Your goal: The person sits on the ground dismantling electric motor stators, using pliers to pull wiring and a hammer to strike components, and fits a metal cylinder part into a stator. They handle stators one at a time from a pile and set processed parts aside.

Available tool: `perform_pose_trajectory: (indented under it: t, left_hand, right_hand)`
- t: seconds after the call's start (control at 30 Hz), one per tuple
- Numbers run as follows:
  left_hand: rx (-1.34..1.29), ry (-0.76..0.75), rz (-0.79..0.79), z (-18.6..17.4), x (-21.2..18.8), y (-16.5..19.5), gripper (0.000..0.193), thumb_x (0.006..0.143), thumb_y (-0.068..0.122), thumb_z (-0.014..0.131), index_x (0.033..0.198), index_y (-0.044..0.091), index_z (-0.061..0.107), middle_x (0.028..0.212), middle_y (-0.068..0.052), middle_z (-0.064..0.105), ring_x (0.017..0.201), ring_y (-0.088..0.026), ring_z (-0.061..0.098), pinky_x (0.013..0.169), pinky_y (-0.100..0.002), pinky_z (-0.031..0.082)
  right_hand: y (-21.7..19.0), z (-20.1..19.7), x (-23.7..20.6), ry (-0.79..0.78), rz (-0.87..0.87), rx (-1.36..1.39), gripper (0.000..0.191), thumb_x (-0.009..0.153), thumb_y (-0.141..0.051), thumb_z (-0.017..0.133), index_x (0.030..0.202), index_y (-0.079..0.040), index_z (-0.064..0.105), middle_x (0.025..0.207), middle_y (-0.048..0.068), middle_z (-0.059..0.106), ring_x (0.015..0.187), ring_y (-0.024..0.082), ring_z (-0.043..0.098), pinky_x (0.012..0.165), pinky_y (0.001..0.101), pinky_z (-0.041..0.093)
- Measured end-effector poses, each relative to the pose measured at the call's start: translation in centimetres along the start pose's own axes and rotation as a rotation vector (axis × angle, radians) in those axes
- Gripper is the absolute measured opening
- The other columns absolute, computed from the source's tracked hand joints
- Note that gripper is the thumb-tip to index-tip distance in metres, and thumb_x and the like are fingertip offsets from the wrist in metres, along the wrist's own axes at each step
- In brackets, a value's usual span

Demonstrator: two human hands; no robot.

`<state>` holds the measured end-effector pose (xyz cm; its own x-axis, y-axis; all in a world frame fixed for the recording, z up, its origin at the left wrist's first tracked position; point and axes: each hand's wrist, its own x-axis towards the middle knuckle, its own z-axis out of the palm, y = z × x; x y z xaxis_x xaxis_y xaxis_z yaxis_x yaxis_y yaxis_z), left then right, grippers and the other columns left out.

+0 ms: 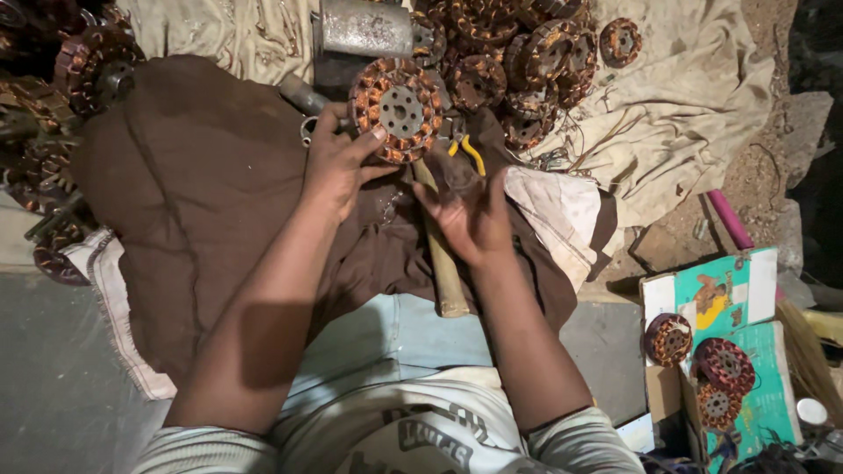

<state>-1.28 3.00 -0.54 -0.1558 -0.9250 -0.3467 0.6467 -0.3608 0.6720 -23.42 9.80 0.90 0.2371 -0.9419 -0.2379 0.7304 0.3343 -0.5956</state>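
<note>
Copper windings ring the stator that stands tilted on edge at the far side of the brown cloth, its grey hub with small holes facing the camera. The lower rim is hidden behind the fingers and the dark folds beneath it, so what it rests on cannot be made out.

The left hand reaches forward with the forearm running up from the lower left, thumb pressed against the stator's lower left rim and the fingers curled behind it, clamped on the piece.

The right hand sits just beside and below, palm turned down, fingers spread and blurred; whether they close on anything cannot be told. It lies over the wooden handle of a tool whose head is covered by the hand. Yellow plier grips poke out just beyond the fingertips, the jaws hidden.

Farther off, a heap of stators lies on the pale cloth, partly cut by the top edge, next to a grey metal cylinder. At the right, three more stators rest on a teal cardboard box.
</note>
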Motion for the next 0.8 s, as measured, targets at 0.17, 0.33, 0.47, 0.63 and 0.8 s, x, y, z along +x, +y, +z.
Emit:
perform_pose_trajectory:
  t: [0.17,0.33,0.47,0.63,0.8]
  left_hand:
    - [-0.020,-0.015,0.000,0.0,0.2,0.0,0.042,0.093,0.009,0.071,0.123,0.013,0.043,0.114,-0.012,0.070,0.103,-0.027,0.073,0.082,-0.054,0.064]
    - [-0.067,-0.057,0.016,0.4,0.0,0.2,0.040,0.097,0.008,0.069,0.125,0.013,0.041,0.118,-0.009,0.066,0.106,-0.025,0.070,0.086,-0.056,0.065]
    - [-0.201,-0.124,-0.027,0.0,-0.2,0.6,0.040,0.098,0.023,0.062,0.132,0.015,0.043,0.116,-0.011,0.067,0.095,-0.026,0.070,0.076,-0.050,0.063]
    - [-0.520,-0.092,-0.291,-1.9,0.5,0.8,0.043,0.104,0.038,0.054,0.130,0.004,0.061,0.114,-0.012,0.070,0.084,-0.019,0.072,0.055,-0.030,0.053]
    - [-0.837,-0.616,-0.305,-2.8,0.1,1.0,0.038,0.115,0.037,0.056,0.134,0.005,0.063,0.111,-0.008,0.071,0.068,-0.011,0.065,0.051,-0.020,0.043]
  right_hand:
    - [-0.2,-0.8,0.0,0.034,-0.057,-0.072,0.061,0.106,-0.053,0.057,0.139,-0.002,0.062,0.141,0.013,0.063,0.125,0.023,0.062,0.111,0.0454,0.041]
    - [-0.1,-1.5,0.1,0.052,-0.089,0.053,0.055,0.101,-0.046,0.058,0.138,-0.005,0.062,0.140,0.005,0.067,0.106,0.019,0.060,0.120,0.0513,0.045]
    - [-0.3,-1.1,0.4,0.054,-0.078,0.063,0.065,0.108,-0.061,0.055,0.128,0.000,0.063,0.125,0.012,0.068,0.112,0.027,0.064,0.115,0.0503,0.045]
    - [-0.7,0.2,0.3,0.241,-0.103,0.108,0.054,0.097,-0.050,0.053,0.125,-0.005,0.062,0.121,0.009,0.072,0.116,0.026,0.066,0.109,0.0518,0.046]
    - [0.3,0.5,0.2,0.082,-0.051,-0.097,0.051,0.107,-0.041,0.061,0.137,0.000,0.064,0.116,0.007,0.068,0.119,0.024,0.062,0.118,0.0514,0.045]
